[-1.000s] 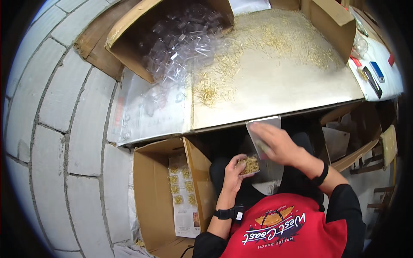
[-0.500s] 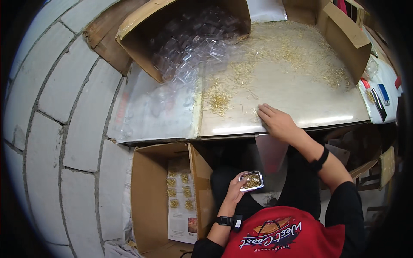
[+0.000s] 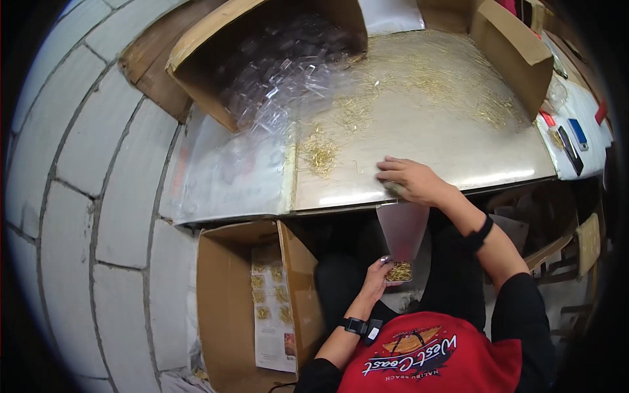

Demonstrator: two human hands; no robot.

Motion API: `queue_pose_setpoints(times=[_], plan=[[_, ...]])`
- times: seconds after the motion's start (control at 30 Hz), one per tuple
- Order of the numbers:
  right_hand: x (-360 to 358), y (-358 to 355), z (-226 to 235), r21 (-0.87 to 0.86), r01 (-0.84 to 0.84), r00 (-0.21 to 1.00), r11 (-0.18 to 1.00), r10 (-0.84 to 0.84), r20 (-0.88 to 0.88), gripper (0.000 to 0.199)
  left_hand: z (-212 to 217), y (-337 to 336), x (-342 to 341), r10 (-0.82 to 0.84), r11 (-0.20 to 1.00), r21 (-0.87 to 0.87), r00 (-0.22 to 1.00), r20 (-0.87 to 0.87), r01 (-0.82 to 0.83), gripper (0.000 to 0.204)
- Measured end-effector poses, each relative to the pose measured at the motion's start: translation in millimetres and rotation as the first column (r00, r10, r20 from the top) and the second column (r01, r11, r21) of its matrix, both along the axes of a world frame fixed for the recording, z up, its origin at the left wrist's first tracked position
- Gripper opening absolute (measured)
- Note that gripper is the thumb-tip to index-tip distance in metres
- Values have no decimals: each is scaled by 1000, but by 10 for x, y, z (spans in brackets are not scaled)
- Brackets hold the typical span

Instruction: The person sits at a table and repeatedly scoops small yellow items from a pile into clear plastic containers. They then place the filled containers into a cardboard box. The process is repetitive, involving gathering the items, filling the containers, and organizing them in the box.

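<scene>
My left hand (image 3: 375,280) sits low over my lap and holds a small clear packet of gold pins (image 3: 399,272). My right hand (image 3: 411,181) rests palm down on the shiny table top (image 3: 458,144), fingers curled over something small at the near edge. A clear plastic bag (image 3: 402,226) hangs from the table edge just under that hand. Loose gold pins (image 3: 320,154) lie scattered over the table, with one clump left of my right hand.
A tilted cardboard box of clear plastic cases (image 3: 275,59) stands at the back left. Another cardboard box (image 3: 514,56) is at the back right. An open carton with packed pin bags (image 3: 262,301) sits on the floor at left. Pens and small tools (image 3: 570,141) lie far right.
My right hand left the packet in my lap, rose to the table top and slid left along its near edge. My left hand stays low with the packet.
</scene>
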State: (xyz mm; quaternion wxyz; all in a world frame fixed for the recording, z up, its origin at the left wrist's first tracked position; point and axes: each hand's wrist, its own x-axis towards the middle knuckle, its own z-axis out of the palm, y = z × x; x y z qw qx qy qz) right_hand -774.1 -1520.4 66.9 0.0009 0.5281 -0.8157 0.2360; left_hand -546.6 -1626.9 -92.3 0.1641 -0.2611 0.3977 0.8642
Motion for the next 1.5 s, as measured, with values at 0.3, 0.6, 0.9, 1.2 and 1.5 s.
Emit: queue_pose_setpoints(times=[0.3, 0.6, 0.9, 1.2, 1.5], plan=[[-4, -463, 68, 36, -50, 995, 998, 53, -90, 34, -88, 109, 8, 58, 998, 2, 998, -7, -58, 25], [-41, 219, -106, -195, 255, 925, 947, -180, 334, 38, -92, 111, -73, 52, 996, 69, 998, -38, -49, 39], [1105, 331, -215, -224, 128, 983, 966, -154, -104, 35, -23, 242, -241, 38, 999, 24, 999, -24, -37, 35], [1508, 1166, -404, -190, 337, 883, 922, -241, 402, 28, 73, 101, 70, -81, 982, 176, 996, 36, 74, 41], [1667, 987, -466, -322, 273, 892, 907, -114, 437, 32, 614, -113, 105, -159, 986, -63, 984, -85, 153, 42]])
